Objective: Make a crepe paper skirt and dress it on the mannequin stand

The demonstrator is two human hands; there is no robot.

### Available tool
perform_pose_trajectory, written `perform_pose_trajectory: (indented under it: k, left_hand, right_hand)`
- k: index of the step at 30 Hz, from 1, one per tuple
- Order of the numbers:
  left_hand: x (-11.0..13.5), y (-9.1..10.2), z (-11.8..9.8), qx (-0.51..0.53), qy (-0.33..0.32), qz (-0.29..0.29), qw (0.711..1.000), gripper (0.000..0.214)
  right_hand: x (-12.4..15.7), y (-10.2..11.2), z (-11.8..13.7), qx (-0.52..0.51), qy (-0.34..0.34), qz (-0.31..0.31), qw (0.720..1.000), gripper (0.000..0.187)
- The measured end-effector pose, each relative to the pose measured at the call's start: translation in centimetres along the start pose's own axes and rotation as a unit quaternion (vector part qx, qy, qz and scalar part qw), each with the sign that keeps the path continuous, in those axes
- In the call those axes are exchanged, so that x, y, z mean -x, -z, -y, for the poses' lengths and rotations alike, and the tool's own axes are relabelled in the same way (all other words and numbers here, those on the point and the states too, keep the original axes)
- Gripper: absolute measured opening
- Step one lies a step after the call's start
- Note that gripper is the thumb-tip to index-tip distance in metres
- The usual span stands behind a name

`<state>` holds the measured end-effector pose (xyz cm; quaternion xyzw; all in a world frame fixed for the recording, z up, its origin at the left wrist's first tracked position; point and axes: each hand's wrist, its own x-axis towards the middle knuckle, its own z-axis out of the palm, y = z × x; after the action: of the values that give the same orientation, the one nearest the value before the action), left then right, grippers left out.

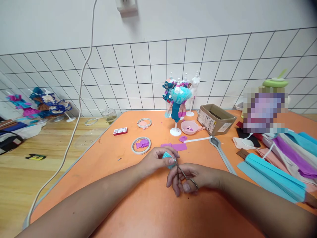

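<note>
Near the front middle of the orange table, my left hand (158,158) pinches a small folded piece of light-blue crepe paper (167,155). My right hand (189,178) has its thumb and fingers around the handles of a pair of small metal scissors (182,172). The scissor tips meet the paper's edge beside my left fingertips; whether the blades are closed on it I cannot tell. Just beyond my hands lies a flat strip of purple crepe paper (178,146). A roll of double-sided tape (141,145) with purple paper inside its ring sits left of them.
Small mannequins in paper dresses (176,105) stand at the back, with a pink bowl (189,127) and a cardboard box (216,119) beside them. Blue crepe paper (274,177) is stacked at right. A white cable (80,87) hangs at left. A red-and-white small box (120,131) lies near the left edge.
</note>
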<state>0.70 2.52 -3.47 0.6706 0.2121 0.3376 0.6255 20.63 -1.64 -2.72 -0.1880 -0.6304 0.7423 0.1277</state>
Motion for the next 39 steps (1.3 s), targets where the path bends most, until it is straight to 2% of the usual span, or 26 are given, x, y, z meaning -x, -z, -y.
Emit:
perform_pose_trajectory:
  k: [7,14,20,25,27,30,31,34,39]
  left_hand:
    - [0.0,-0.2,-0.2,-0.021,0.010,0.039,0.999,0.020]
    - [-0.2,0.1,-0.4,-0.056,-0.001,0.048,0.997,0.018]
    - [-0.2,0.2,-0.9,-0.117,-0.007,0.082,0.990,0.015]
    - [-0.1,0.0,-0.6,-0.121,-0.009,0.076,0.990,0.018]
    - [-0.1,0.0,-0.4,-0.091,0.002,0.065,0.994,0.026]
    - [0.0,0.3,-0.1,-0.018,0.006,0.046,0.999,0.058]
    - [0.0,0.4,0.0,0.002,0.003,0.041,0.999,0.063]
    - [0.1,0.6,0.1,0.025,0.003,0.023,0.999,0.055]
    - [0.0,0.3,0.2,0.021,0.014,-0.016,1.000,0.020]
  right_hand:
    - [-0.3,0.0,-0.2,-0.028,-0.009,0.041,0.999,0.057]
    - [0.1,0.5,-0.8,0.002,-0.005,0.010,1.000,0.044]
    - [0.2,0.9,-0.7,0.017,-0.025,0.036,0.999,0.051]
    - [0.2,1.1,-0.8,0.027,-0.049,0.028,0.998,0.048]
    - [0.3,1.2,-0.8,0.030,-0.041,0.018,0.999,0.046]
    - [0.3,1.2,-0.8,0.026,-0.021,-0.012,0.999,0.043]
    - [0.3,1.2,-0.9,0.022,-0.018,-0.023,0.999,0.042]
    - [0.2,1.2,-1.1,0.013,-0.021,-0.038,0.999,0.041]
    - [0.0,1.2,-1.2,0.031,-0.029,-0.028,0.999,0.047]
